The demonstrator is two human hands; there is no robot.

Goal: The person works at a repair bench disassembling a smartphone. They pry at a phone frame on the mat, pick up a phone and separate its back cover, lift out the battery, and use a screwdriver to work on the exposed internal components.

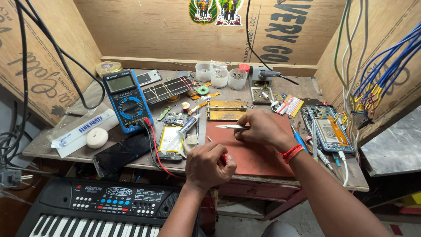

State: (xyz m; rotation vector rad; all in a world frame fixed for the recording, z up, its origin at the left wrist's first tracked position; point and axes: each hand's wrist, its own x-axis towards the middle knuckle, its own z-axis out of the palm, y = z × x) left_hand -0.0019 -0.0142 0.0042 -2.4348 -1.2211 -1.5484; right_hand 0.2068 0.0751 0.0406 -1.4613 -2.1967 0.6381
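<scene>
While gripping metal tweezers (pixel 231 127) between pinched fingertips: right hand (pixel 263 130) over a red work mat (pixel 258 160), tweezer tips pointing away toward the left.
Left hand (pixel 209 165) curled closed at the mat's near-left edge, fingers pressed together around a small red-tipped object (pixel 224 157), too hidden to identify. Red thread band (pixel 291 152) on the right wrist. Just beyond the right hand, a brass-coloured clamp fixture (pixel 226 109); to its outer side, an opened phone (pixel 330 128) with exposed parts. Left of the left hand, an opened phone with a yellowish battery (pixel 171 141), then a blue multimeter (pixel 127 100) with red and black leads. Below the bench edge, nearest the left forearm, a black electronic keyboard (pixel 96 206).
</scene>
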